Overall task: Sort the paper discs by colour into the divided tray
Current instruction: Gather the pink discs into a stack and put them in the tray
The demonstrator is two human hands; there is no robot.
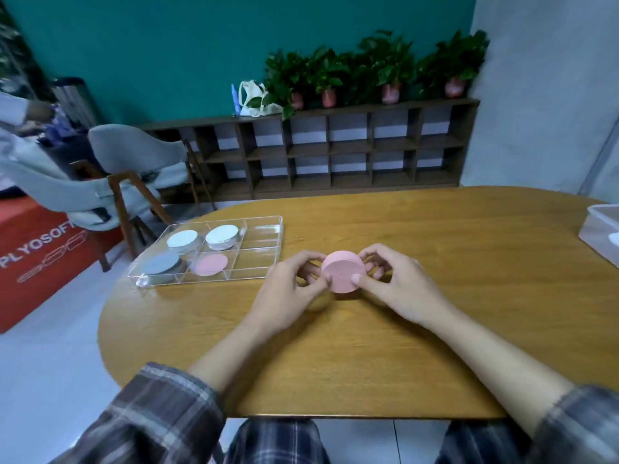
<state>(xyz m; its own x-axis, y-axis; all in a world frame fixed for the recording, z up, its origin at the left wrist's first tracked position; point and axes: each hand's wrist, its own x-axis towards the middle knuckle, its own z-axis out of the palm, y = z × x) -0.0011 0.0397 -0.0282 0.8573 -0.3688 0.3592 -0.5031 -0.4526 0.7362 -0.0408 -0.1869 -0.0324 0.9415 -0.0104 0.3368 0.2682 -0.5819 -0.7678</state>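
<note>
Both hands hold a thick stack of pink paper discs (pixel 342 273) just above the wooden table (pixel 368 346). My left hand (pixel 290 283) pinches its left side and my right hand (pixel 390 282) grips its right side, thumb on the front. To the left lies the clear divided tray (pixel 264 226). Its compartments hold a pale blue stack (pixel 182 239), a white stack (pixel 221 234), a grey stack (pixel 160 262) and a pink disc (pixel 211 264). The tray's right-hand compartments hold nothing.
A white container (pixel 601 229) sits at the table's right edge. Grey chairs (pixel 134 155) and a red box (pixel 37 249) stand left of the table. A low wooden shelf (pixel 335 152) with potted plants lines the far wall.
</note>
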